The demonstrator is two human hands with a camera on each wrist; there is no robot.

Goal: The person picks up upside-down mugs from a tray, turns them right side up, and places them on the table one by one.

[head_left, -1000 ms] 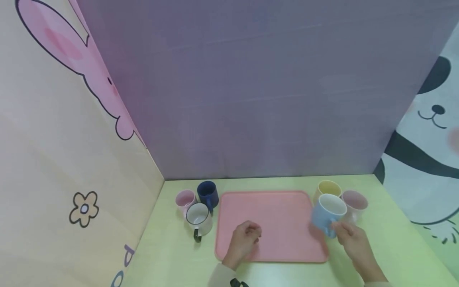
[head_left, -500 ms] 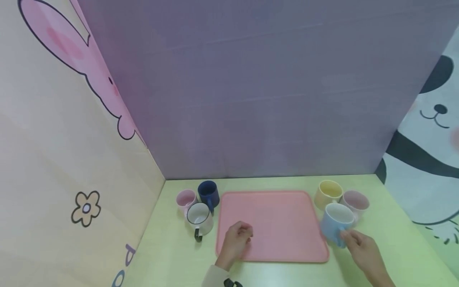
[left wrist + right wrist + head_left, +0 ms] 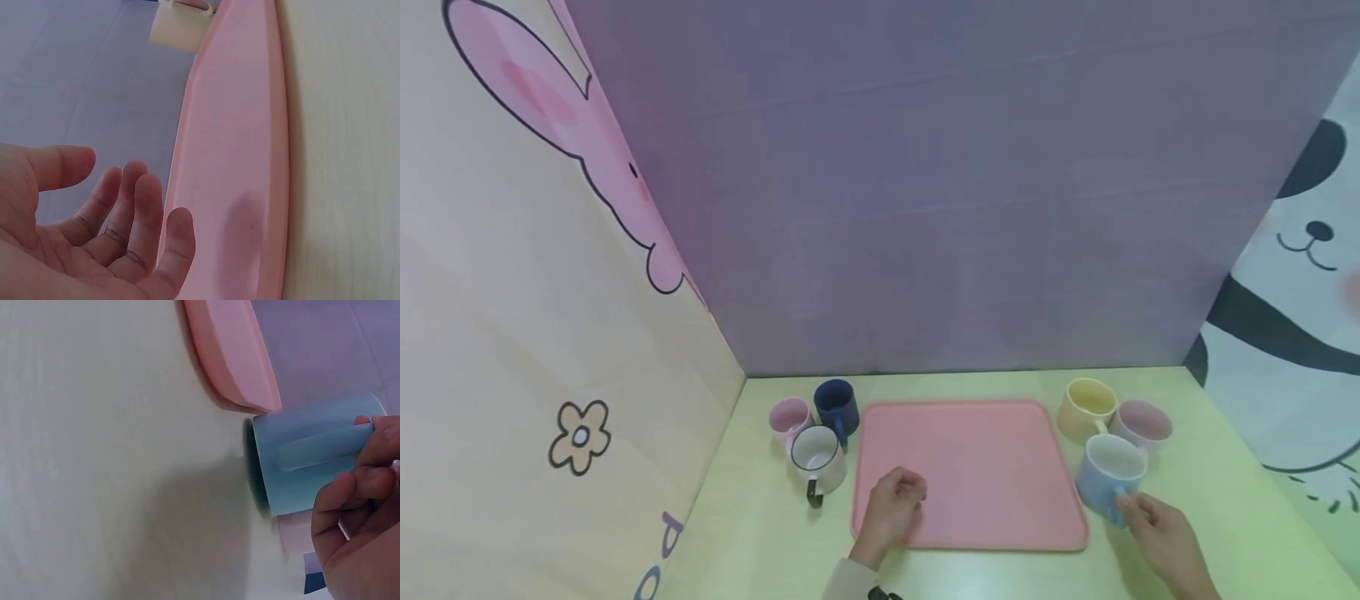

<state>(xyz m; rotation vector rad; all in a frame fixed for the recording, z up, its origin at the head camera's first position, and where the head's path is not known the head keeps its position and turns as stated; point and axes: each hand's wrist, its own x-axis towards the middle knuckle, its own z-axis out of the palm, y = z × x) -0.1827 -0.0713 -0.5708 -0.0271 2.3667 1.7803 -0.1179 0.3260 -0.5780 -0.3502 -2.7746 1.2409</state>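
Observation:
My right hand [image 3: 1165,533] pinches the handle of a light blue mug [image 3: 1093,487] just right of the pink tray [image 3: 970,467]. In the right wrist view the blue mug [image 3: 306,487] stands upright, its base at or very near the table; I cannot tell whether it touches. Behind it are a yellow mug [image 3: 1077,419] and a pale pink mug [image 3: 1142,427]. Over the tray's left part hovers my left hand [image 3: 891,504], holding nothing. In the left wrist view that hand [image 3: 119,244] has loosely bent fingers, apart from the tray [image 3: 231,125].
Left of the tray cluster a navy mug [image 3: 842,408], a small pink mug [image 3: 786,423] and a white mug [image 3: 827,471] with a dark rim and black handle. A grey-purple wall [image 3: 955,208] closes off the table's back, with printed panels at both sides.
My right hand has carried the blue mug rightward and down, from over the tray's right edge to beside it. My left hand has shifted slightly left.

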